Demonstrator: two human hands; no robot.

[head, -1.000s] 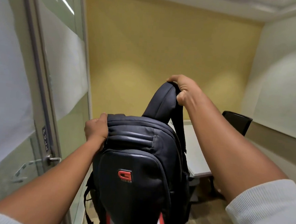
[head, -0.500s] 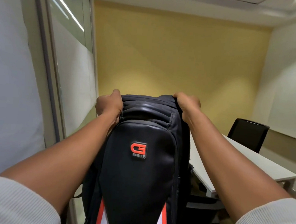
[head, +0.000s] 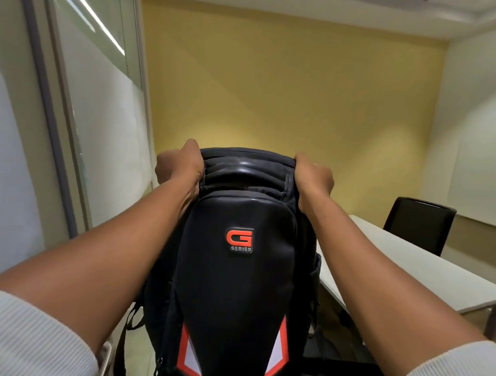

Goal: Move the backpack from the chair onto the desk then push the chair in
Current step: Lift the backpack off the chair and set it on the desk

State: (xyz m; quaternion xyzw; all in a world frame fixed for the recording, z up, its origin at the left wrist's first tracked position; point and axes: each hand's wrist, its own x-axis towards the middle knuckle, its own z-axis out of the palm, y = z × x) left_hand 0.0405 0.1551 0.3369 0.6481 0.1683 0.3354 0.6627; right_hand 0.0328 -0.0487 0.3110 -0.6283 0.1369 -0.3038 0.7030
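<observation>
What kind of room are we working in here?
Probably a small office meeting room: a long white desk with a black chair at its far side, and a frosted glass partition on the left.

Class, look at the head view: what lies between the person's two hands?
The top of the black backpack: left hand and right hand grip its sides.

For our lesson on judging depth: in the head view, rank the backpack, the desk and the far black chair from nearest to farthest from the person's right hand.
1. Backpack: in the grip of the right hand, at its top right corner.
2. Desk: lower right, beyond the bag.
3. Black chair: behind the desk's far side, by the right wall.
</observation>
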